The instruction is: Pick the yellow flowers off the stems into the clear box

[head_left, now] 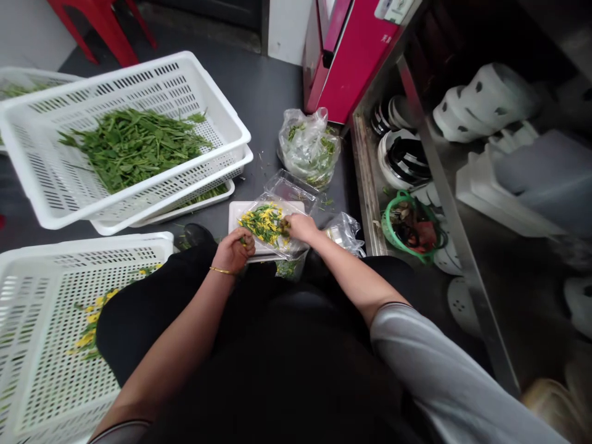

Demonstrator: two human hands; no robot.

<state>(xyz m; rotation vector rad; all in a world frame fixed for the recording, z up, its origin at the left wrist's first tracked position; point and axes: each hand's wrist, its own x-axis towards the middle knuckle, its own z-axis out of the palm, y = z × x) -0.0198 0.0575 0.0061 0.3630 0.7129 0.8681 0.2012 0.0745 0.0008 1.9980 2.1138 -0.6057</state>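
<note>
Yellow-flowered green stems [263, 223] lie in a clear plastic container [277, 248], which rests on a white board or tray [235, 213] in front of me. At the container's near left corner is my left hand [234, 251], its fingers curled closed; whatever they hold is hidden. My right hand [300, 228] reaches over the right side of the container. Its fingers are pinched together and point down beside the flowers, and I cannot make out what is between them. An open clear plastic lid or second container [291, 185] sits just behind.
Stacked white baskets [222, 139] with leafy greens [143, 145] stand left; another white basket [50, 370] holds flowered stems. A clear bag of greens [309, 151] and a plastic bag [346, 233] lie ahead and right. A metal shelf [456, 216] with a green basket [391, 231] borders the right.
</note>
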